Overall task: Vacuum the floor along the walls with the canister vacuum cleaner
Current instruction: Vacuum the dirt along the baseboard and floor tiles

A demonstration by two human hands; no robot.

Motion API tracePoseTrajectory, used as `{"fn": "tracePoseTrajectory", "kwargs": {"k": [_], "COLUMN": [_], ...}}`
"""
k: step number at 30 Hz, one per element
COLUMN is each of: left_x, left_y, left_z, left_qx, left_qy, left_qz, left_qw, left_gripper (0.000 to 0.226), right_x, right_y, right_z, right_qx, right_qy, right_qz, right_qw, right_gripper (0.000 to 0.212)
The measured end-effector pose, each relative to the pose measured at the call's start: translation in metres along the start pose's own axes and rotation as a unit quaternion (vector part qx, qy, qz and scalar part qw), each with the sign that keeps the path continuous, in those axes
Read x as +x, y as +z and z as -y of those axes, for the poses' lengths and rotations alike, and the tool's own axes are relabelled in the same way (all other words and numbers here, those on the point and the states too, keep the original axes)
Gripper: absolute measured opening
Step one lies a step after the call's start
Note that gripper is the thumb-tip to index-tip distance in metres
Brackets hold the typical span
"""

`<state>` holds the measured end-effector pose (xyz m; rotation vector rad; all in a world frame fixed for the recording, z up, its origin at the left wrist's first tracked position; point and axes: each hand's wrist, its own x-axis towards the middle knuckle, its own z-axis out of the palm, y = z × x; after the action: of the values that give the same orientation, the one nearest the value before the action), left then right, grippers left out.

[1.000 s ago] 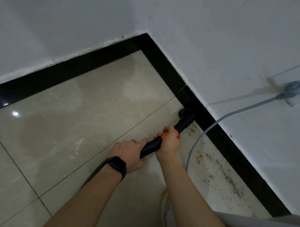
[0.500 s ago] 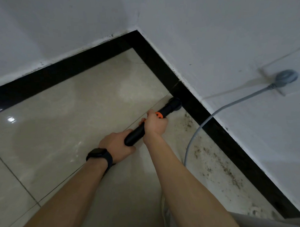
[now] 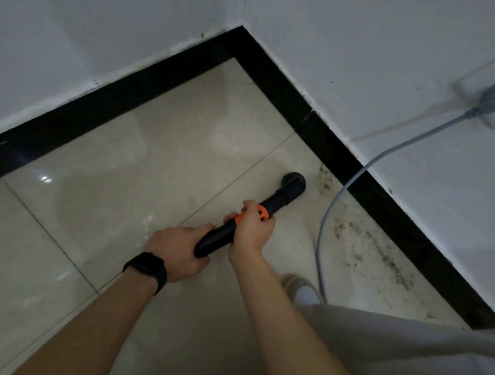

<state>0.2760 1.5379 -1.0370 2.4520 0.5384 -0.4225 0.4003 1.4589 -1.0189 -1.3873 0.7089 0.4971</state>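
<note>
A black vacuum wand (image 3: 275,200) with an orange ring lies low over the beige tile floor (image 3: 145,174). Its round nozzle (image 3: 294,183) points down at the floor, a short way left of the black skirting (image 3: 338,156) of the right wall. My right hand (image 3: 252,229) grips the wand at the orange ring. My left hand (image 3: 177,253), with a black watch on the wrist, grips the wand's rear end. Dark dirt (image 3: 377,250) is strewn along the right skirting, some right beside the nozzle. The canister is out of view.
A grey power cord (image 3: 326,215) runs from a plug (image 3: 490,97) in the right wall's socket down across the skirting to the floor by my shoe (image 3: 300,289). Two white walls meet at the corner (image 3: 242,27). My trouser leg fills the lower right.
The nozzle has pulled back from the right skirting toward me and now sits a little out on the tile. Both hands keep the same grip. The view has shifted, showing my shoe.
</note>
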Motion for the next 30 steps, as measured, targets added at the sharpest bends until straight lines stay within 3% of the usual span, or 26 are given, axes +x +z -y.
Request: {"fn": "tracePoseTrajectory", "kwargs": {"k": [11, 30], "left_x": [-0.051, -0.02], "left_y": [0.032, 0.035], "left_z": [-0.005, -0.039], "left_qx": [0.053, 0.096], "left_qy": [-0.006, 0.038], "left_qz": [-0.042, -0.039], "left_qw": [0.998, 0.994], "left_gripper": [0.056, 0.045], "right_x": [-0.028, -0.002], "right_y": [-0.034, -0.041], "right_z": [-0.025, 0.009], "right_qx": [-0.009, 0.023], "right_qy": [0.018, -0.012], "right_qz": [-0.006, -0.027], "right_qw": [1.0, 0.999], "right_gripper": [0.02, 0.018]}}
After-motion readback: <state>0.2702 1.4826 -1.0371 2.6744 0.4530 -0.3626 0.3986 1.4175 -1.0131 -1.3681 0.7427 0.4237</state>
